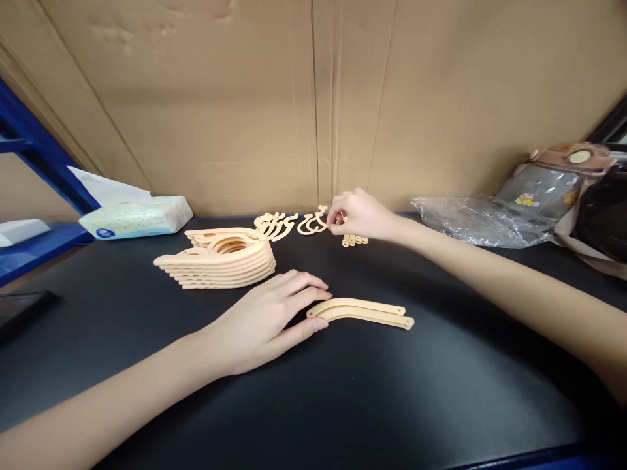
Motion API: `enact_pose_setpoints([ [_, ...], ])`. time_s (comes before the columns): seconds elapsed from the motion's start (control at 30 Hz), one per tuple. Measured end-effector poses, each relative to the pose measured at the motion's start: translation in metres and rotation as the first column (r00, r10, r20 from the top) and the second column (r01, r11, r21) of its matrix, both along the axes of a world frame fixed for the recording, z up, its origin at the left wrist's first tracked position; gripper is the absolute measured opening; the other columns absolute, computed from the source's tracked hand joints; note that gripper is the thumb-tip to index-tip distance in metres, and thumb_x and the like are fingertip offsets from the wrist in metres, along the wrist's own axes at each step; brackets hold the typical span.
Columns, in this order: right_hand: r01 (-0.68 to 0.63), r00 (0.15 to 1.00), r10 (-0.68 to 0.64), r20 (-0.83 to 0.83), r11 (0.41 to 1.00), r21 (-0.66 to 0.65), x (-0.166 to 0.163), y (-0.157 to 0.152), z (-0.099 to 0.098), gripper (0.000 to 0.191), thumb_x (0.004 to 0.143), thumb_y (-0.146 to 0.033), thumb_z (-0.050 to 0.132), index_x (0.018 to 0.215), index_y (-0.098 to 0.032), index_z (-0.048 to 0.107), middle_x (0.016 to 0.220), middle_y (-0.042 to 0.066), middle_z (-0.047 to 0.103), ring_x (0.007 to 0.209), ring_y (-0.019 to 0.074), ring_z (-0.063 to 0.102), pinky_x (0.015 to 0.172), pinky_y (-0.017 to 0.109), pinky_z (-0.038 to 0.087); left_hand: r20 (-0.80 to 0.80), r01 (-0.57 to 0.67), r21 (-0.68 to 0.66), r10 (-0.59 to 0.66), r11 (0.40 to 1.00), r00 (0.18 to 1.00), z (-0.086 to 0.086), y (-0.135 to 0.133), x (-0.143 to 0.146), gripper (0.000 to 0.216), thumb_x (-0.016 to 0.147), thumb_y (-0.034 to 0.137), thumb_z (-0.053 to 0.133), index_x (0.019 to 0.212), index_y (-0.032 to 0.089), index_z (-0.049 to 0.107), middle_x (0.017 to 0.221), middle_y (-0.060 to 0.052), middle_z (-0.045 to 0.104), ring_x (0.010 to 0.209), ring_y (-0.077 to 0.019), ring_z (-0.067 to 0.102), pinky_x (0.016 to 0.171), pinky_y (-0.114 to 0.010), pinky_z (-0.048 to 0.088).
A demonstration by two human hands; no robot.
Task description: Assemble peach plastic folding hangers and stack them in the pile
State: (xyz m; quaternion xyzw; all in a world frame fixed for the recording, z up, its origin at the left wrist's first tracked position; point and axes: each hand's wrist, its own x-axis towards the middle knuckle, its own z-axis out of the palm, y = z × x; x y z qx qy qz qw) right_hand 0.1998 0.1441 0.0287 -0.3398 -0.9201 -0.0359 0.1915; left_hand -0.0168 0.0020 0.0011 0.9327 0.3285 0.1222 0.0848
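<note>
My left hand lies low over the black table with its fingers stretched out. Its thumb and fingertips are at the left end of two curved cream plastic strips with small holes at their ends. At the back of the table, my right hand is closed in a pinch; a bit of cream plastic shows at its fingers, too hidden to name. Beside those fingertips are cream hooks, and under the hand lie several short cream pieces. More cream hooks lie further left.
A stack of cream curved plastic parts stands left of centre. Behind it are a tissue pack and a cardboard wall. At the right lie a clear plastic bag and a bottle with a brown lid.
</note>
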Motion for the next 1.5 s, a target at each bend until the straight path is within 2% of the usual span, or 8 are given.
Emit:
enact_pose_setpoints([
  [0.23,-0.143,0.99,0.143,-0.017,0.989,-0.029,0.011,-0.05,-0.014,0.007,0.075,-0.018,0.064,0.074,-0.018,0.07,0.071,-0.001,0.066,0.074,0.0145,0.055,0.078,0.031,0.034,0.024,0.006,-0.011,-0.006,1.0,1.0,0.001,0.001,0.003,0.03,0.101,0.035,0.038,0.122,0.022,0.056,0.126,-0.005,0.057,0.115,-0.0201,0.053,0.101,-0.034,0.04],
  [0.4,-0.192,0.981,0.19,-0.035,0.979,-0.061,0.017,-0.072,-0.025,0.008,0.075,-0.012,0.063,0.071,-0.016,0.068,0.071,-0.001,0.064,0.073,0.0138,0.055,0.08,0.031,0.036,0.062,-0.031,0.004,0.031,0.999,0.998,0.001,-0.001,0.002,0.032,0.1,0.036,0.04,0.126,0.022,0.051,0.123,-0.006,0.058,0.111,-0.0207,0.055,0.094,-0.033,0.045],
  [0.57,-0.221,0.973,0.216,-0.084,0.973,-0.062,0.02,-0.075,-0.028,0.006,0.076,-0.015,0.065,0.073,-0.017,0.069,0.069,-0.003,0.062,0.072,0.0131,0.055,0.081,0.031,0.036,0.102,-0.084,0.071,0.076,0.994,0.992,0.003,-0.002,0.003,0.033,0.099,0.037,0.041,0.127,0.022,0.048,0.125,-0.006,0.057,0.113,-0.0217,0.054,0.095,-0.035,0.045],
  [0.9,-0.299,0.938,0.29,-0.191,0.954,-0.02,0.019,-0.078,-0.037,0.011,0.081,-0.02,0.065,0.072,-0.018,0.069,0.063,-0.004,0.056,0.066,0.0113,0.053,0.078,0.03,0.036,0.037,-0.092,0.028,0.091,0.995,0.995,-0.001,0.001,0.003,0.037,0.099,0.039,0.04,0.133,0.024,0.045,0.132,-0.005,0.055,0.119,-0.0214,0.053,0.099,-0.035,0.045],
  [1.23,-0.308,0.922,0.268,-0.279,0.945,-0.11,0.021,-0.077,-0.043,0.01,0.084,-0.025,0.068,0.077,-0.019,0.072,0.066,-0.003,0.055,0.065,0.011,0.051,0.071,0.028,0.039,-0.004,-0.097,-0.027,0.097,0.995,0.995,0.003,0.001,0.003,0.035,0.1,0.041,0.038,0.13,0.026,0.048,0.129,-0.004,0.057,0.116,-0.0208,0.054,0.097,-0.036,0.045],
  [1.4,-0.313,0.917,0.258,-0.303,0.938,-0.15,0.021,-0.076,-0.044,0.014,0.085,-0.029,0.067,0.079,-0.017,0.07,0.065,-0.003,0.055,0.063,0.0103,0.052,0.066,0.025,0.04,-0.01,-0.078,0.013,0.079,0.997,0.997,0.002,0.002,0.001,0.036,0.1,0.041,0.036,0.128,0.024,0.051,0.126,-0.005,0.058,0.114,-0.0211,0.055,0.096,-0.035,0.045],
  [1.5,-0.274,0.927,0.213,-0.308,0.947,-0.17,0.021,-0.076,-0.044,0.016,0.088,-0.028,0.063,0.079,-0.016,0.069,0.065,-0.002,0.058,0.061,0.0098,0.052,0.063,0.024,0.039,-0.012,-0.071,0.04,0.072,0.997,0.997,0.001,0.002,0.001,0.037,0.1,0.04,0.037,0.129,0.024,0.053,0.126,-0.005,0.058,0.111,-0.0213,0.057,0.094,-0.034,0.047],
])
